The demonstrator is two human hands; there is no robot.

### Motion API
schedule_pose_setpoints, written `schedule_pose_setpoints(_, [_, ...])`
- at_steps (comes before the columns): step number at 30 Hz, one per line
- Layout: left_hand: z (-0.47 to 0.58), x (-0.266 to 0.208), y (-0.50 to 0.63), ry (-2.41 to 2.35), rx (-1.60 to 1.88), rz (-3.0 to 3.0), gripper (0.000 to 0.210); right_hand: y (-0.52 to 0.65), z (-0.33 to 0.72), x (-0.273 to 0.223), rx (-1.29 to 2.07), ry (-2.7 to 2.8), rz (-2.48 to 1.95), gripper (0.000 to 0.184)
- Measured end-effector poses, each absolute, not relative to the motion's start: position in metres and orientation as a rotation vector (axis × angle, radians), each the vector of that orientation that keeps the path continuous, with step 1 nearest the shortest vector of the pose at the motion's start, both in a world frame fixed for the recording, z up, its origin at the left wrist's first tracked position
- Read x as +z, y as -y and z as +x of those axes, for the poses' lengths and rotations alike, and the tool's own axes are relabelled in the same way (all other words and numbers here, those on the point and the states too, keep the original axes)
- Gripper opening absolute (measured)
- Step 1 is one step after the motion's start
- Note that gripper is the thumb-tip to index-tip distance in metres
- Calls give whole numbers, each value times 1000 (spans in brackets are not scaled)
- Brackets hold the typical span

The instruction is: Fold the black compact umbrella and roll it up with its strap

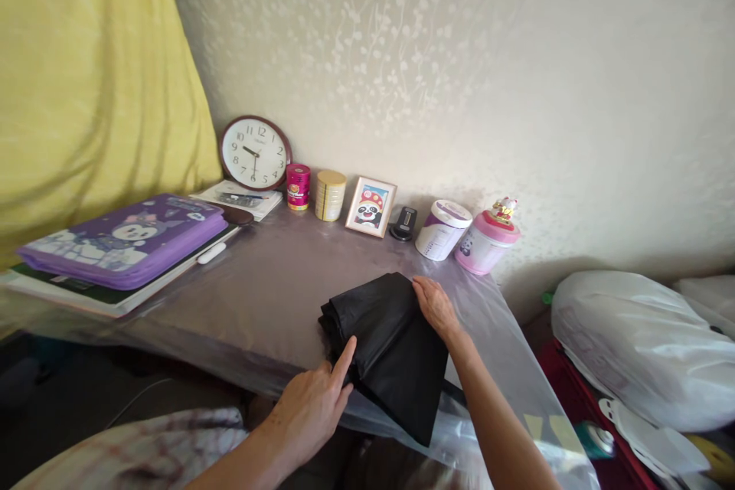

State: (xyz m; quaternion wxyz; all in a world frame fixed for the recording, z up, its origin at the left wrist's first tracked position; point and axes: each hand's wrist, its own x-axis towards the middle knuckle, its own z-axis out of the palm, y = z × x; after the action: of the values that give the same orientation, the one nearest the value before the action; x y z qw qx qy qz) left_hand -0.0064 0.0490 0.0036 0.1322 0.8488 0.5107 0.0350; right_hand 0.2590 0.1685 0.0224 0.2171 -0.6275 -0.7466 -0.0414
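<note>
At the surface (258, 276), a folded, layered black sheet (396, 356) spreads between the right hand (437, 310), holding its far corner, and left hand (313, 402), grip unclear.

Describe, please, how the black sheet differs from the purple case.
The black sheet is plain, while the purple case has a printed cartoon. The sheet is folded in layers; the case is closed and lies flat on a book. The left hand and right hand touch the sheet, but neither touches the case. Both have straight edges.
</note>
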Motion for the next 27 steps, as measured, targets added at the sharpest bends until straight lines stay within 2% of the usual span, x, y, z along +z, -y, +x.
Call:
schedule_pose_setpoints(4, [-8, 2, -49, -1472, 152, 2447, 57, -133, 284, 14, -78, 2020, -1602, 28])
schedule_pose_setpoints(11, [-9, 3, -50, -1471, 136, 2443, 56, -71, 324, -10, -123, 1962, -1687, 33])
schedule_pose_setpoints(20, [-11, 9, -52, -1459, 119, 2406, 56, -26, 293, -19, 57, 1951, -1599, 48])
schedule_pose_setpoints(27, [-13, 4, -53, -1456, 167, 2406, 56, -16, 273, -5, -69, 1950, -1611, 35])
